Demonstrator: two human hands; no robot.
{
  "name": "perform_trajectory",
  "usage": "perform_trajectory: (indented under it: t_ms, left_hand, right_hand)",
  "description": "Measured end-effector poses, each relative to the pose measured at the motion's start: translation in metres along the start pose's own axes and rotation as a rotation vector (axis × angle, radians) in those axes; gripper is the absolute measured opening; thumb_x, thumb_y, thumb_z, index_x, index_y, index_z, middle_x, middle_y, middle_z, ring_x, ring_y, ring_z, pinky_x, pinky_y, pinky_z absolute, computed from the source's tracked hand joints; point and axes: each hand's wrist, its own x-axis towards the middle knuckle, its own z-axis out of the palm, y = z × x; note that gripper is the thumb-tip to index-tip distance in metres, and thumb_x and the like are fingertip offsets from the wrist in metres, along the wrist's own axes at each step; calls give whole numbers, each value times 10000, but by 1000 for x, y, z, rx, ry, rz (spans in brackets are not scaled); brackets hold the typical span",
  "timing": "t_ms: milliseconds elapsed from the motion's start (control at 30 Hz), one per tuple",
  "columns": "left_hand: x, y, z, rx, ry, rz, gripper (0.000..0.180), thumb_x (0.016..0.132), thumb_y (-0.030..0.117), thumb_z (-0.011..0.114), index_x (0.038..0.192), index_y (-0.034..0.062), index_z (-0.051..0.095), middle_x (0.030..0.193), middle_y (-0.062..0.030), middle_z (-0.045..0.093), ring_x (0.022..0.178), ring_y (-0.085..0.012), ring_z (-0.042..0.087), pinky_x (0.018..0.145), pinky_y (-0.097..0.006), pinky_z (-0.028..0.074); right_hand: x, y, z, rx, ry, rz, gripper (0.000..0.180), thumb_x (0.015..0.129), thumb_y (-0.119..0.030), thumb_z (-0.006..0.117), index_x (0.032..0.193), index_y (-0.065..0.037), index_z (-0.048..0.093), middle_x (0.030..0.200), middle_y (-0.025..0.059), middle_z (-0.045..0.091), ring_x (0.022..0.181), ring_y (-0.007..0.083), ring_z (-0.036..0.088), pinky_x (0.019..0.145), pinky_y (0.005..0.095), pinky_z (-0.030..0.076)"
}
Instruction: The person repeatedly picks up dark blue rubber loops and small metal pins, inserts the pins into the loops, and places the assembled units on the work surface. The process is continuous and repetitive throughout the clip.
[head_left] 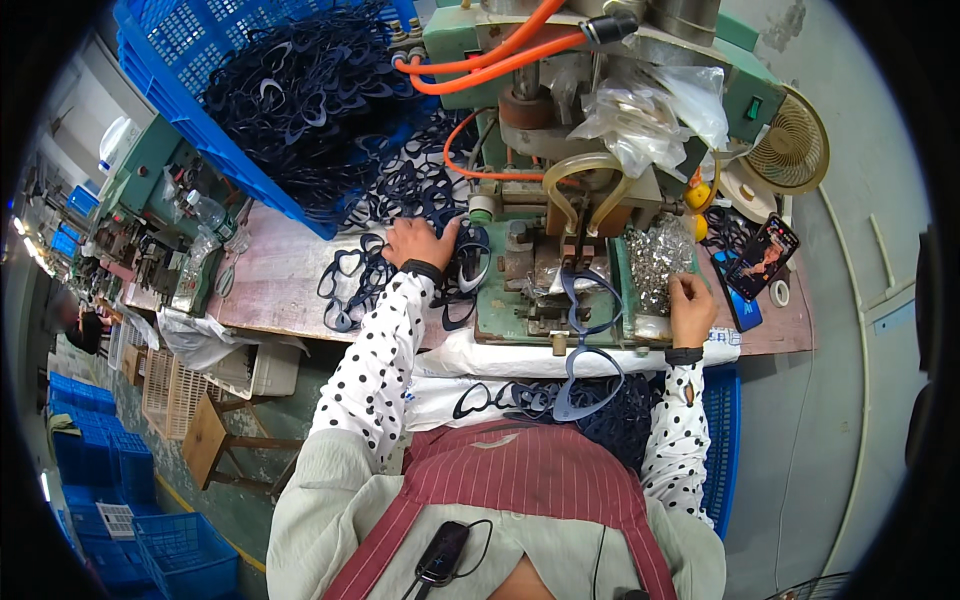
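My left hand (418, 245) lies palm down at the edge of a spread of dark blue goggle-shaped frames (415, 185), thumb apart from the fingers. What is under its palm is hidden. Beside it, a loose frame (472, 266) rests against the green press (500, 305). In the press's middle, a dark blue goggle-shaped frame (588, 392) sits under the tool head and hangs over the front edge. My right hand (690, 308) is closed with fingertips together, next to a heap of small shiny metal pieces (655, 262); anything in the pinch is too small to make out.
A blue crate (265, 190) heaped with frames stands at the back left. More frames (615, 415) lie on white sacking before me. Orange hoses (490, 68) cross the press. At the right are a phone (762, 258), a tape roll (779, 293) and a fan (790, 145); scissors (227, 278) lie left.
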Motion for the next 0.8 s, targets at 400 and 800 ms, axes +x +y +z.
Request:
perform_trajectory:
  t_ms: [400,800]
  left_hand:
    - [-6,2,-46,-1096,63,-21,228,1000,213,524,928,16,436,644,-96,620,517,-234,641,490,-335,472]
    - [-106,51,-116,-729,405,1219,363,734,62,687,1095,98,679,972,-46,692,886,-206,644,891,-430,463]
  right_hand:
    - [-6,-17,2,-4,29,-79,138,819,-77,718,950,-38,738,832,109,706,694,177,650,672,292,514]
    - [-22,-139,-1,468,-299,-123,172,775,-19,696,939,-34,747,829,31,661,642,88,479,591,234,396]
